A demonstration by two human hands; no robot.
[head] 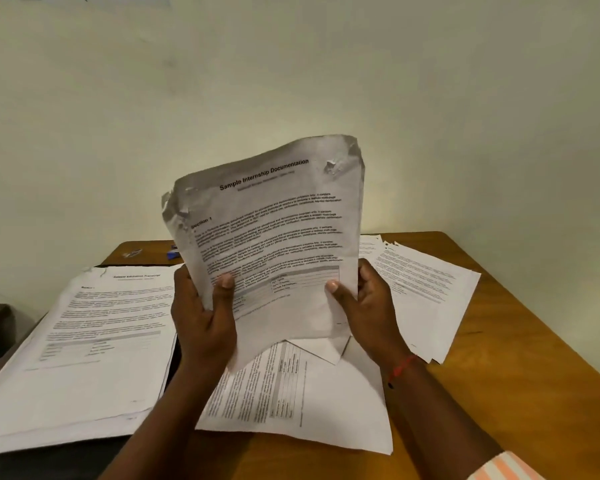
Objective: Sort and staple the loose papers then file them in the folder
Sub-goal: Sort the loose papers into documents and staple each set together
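While both hands held the crumpled papers upright above the tabletop, the left hand gripped the lower left edge w/ thumb on the printed face & the right hand gripped the lower right edge the same way. Top sheet read "Sample Internship Documentation", top corners creased. Bottom edge of the bundle hung just above a loose sheet lying skewed mid-tabletop, near the front edge. Open room: bare wood along the right side & the front right corner. The wall met the far edge. L side was taken by a thick stack lying on a dark flat thing, couldn't tell what. R of the hands a fanned pile spread toward the right edge, its corners near it. At the far edge, left of the held papers, sat a small blue item & a small shiny bit, both too blurred to ID.
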